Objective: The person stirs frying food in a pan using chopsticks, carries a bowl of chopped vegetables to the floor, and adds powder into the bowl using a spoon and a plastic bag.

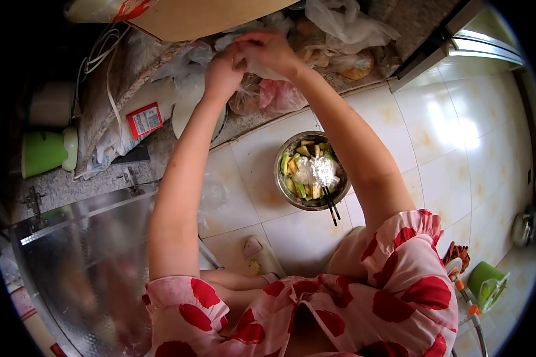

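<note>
Both my hands are close together over the shelf at the top, among plastic bags. My left hand has its fingers bent around part of a translucent plastic bag. The fingers of my right hand are bent over the same bag from the other side. Pink plastic bags lie just below my hands. On the tiled floor stands a metal bowl with cut green and yellowish pieces, a heap of white powder and black chopsticks leaning at its edge.
More clear bags lie along the shelf. A red-and-white packet, a green container and white cables are at the left. A metal-framed panel stands lower left; a green bin is at the right.
</note>
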